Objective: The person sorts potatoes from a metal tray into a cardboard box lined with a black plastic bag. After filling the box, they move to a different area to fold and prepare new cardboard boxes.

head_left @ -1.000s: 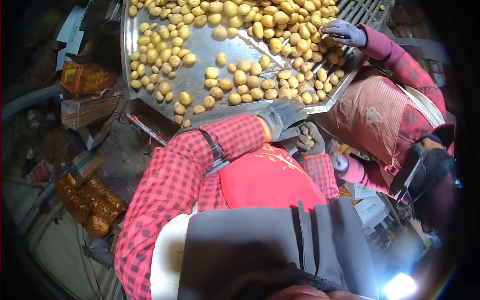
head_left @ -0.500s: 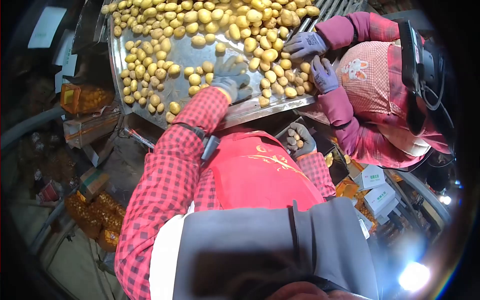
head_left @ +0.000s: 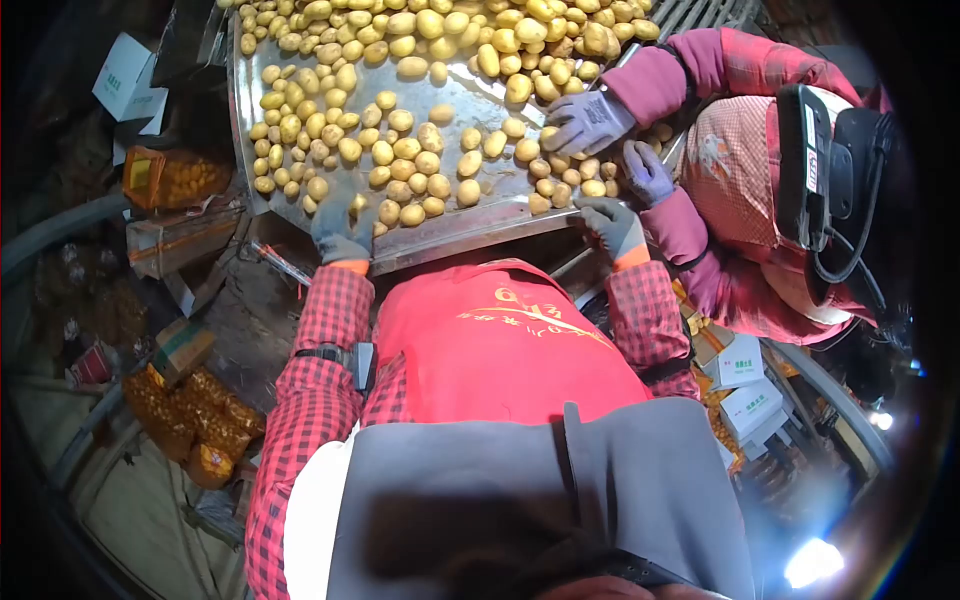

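Observation:
Yellow potatoes [head_left: 405,150] of mixed sizes lie on a sloping metal sorting table [head_left: 470,232]. My left hand [head_left: 343,238], in a grey glove with an orange cuff, rests at the table's front edge. Its fingers are apart and reach up beside a few potatoes, with no potato seen in its grip. My right hand [head_left: 612,226], gloved alike, is at the front edge further right. Its fingers stretch leftward beside small potatoes [head_left: 562,192]; the palm is hidden.
A co-worker at the right has two purple-grey gloved hands [head_left: 592,122] among the potatoes. Metal bars [head_left: 690,18] run behind. Net bags of potatoes [head_left: 205,415] and a cardboard box [head_left: 185,245] stand at lower left. White cartons [head_left: 750,405] are stacked at lower right.
My left hand has drawn back leftward to the front edge, and potatoes now lie in the middle. My right hand has risen to the edge; the small potatoes in it no longer show.

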Available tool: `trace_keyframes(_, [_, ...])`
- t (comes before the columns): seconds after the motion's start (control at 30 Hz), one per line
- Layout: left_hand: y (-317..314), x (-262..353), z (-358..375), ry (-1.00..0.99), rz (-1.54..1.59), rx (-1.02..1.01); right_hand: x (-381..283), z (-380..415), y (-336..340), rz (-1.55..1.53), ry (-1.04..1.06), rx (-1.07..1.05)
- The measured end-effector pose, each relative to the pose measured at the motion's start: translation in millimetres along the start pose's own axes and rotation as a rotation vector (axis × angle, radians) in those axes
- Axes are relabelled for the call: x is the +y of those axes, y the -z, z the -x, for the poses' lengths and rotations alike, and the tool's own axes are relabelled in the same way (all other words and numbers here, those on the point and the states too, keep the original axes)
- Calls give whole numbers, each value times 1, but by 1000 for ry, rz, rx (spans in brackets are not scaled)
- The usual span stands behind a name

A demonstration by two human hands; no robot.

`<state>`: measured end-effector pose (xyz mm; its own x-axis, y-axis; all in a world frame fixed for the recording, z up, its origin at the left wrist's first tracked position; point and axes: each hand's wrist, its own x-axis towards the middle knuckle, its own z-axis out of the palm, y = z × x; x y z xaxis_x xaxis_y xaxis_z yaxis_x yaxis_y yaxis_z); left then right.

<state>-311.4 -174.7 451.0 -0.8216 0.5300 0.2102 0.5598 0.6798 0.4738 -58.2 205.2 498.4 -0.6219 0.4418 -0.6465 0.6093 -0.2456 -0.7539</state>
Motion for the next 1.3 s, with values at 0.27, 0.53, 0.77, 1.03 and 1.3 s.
trace_keyframes(0.27, [0, 40, -4, -43, -184, -528, -3, -17, -28, 440, 238, -24])
trace_keyframes(0.53, [-9, -17, -34, 73, -99, -246, 23, -3, -21, 459, 223, 14])
trace_keyframes(0.77, [-36, 48, -52, 115, -263, -627, 49, 8, -15, 476, 187, 16])
trace_keyframes(1.03, [-47, -33, -49, 184, 443, -88, -21, -15, -45, 970, 193, 235])
trace_keyframes(1.3, [-27, -8, 8, 753, 1176, -565, -54, -61, -90, 1511, -84, 39])
